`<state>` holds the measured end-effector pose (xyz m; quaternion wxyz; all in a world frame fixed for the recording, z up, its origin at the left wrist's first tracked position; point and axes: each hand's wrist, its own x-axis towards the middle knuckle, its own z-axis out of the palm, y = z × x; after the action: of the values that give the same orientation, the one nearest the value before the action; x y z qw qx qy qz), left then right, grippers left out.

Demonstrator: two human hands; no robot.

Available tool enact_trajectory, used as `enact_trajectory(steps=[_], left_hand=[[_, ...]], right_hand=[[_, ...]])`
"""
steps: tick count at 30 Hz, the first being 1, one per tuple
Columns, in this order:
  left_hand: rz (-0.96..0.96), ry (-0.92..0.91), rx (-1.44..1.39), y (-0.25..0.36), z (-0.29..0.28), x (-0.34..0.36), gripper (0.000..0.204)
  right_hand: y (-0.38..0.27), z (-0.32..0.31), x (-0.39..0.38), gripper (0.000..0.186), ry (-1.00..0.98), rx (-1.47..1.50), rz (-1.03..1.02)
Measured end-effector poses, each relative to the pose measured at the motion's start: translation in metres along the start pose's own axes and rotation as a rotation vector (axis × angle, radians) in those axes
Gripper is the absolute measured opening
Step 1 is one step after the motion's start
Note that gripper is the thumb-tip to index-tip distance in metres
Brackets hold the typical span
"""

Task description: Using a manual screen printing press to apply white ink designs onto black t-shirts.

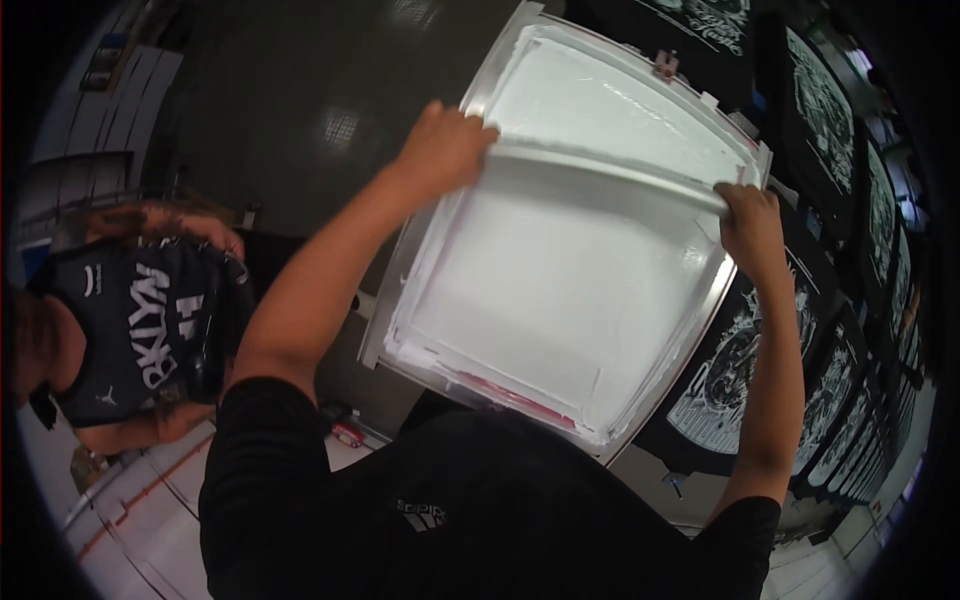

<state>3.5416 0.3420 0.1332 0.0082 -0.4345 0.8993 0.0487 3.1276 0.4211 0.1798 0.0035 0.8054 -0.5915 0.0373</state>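
Note:
Both ends of a long pale squeegee [610, 173] are in my grip, and it lies across a metal-framed printing screen [560, 290]. My left hand [447, 148] is closed round its left end, near the frame's left side. Round the right end, by the opposite side of the frame, my right hand [750, 222] is closed. White ink coats the mesh, with thicker smears along the inner edges and a pinkish-red streak at the near edge. The squeegee's lower edge and what lies under the screen are hidden.
Dark shirts [725, 385] with white prints lie in rows to the right and beyond. A small clamp [666, 65] sits at the frame's far edge. To the left is another person in a dark sleeveless jersey [155, 330]. A red item [348, 432] lies low at left.

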Motion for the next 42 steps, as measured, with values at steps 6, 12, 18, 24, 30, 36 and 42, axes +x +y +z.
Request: enact_trajectory(steps=[6, 12, 18, 24, 30, 36, 42], left_hand=[[-0.173, 0.061, -0.18, 0.066, 0.013, -0.185, 0.025], [-0.597, 0.025, -0.239, 0.126, 0.034, -0.273, 0.034], [-0.708, 0.013, -0.314, 0.143, 0.037, -0.257, 0.032], [-0.687, -0.082, -0.574, 0.174, 0.02, -0.228, 0.029], [-0.277, 0.093, -0.479, 0.144, 0.018, -0.133, 0.018], [-0.044, 0.416, -0.056, 0.05, 0.007, 0.055, 0.02], [-0.062, 0.286, 0.016, 0.031, 0.059, 0.091, 0.033]], right_hand=[[-0.072, -0.002, 0.018, 0.032, -0.096, 0.03, -0.267], [-0.151, 0.033, 0.113, 0.029, -0.109, -0.009, -0.629], [-0.171, 0.07, 0.157, 0.029, -0.05, 0.074, -0.735], [-0.14, 0.027, 0.142, 0.029, -0.306, -0.038, -0.61], [0.003, -0.002, 0.059, 0.029, -0.124, -0.025, -0.195], [0.066, 0.012, 0.005, 0.032, 0.101, -0.066, 0.175], [0.014, 0.097, -0.034, 0.026, 0.063, -0.202, 0.346]])
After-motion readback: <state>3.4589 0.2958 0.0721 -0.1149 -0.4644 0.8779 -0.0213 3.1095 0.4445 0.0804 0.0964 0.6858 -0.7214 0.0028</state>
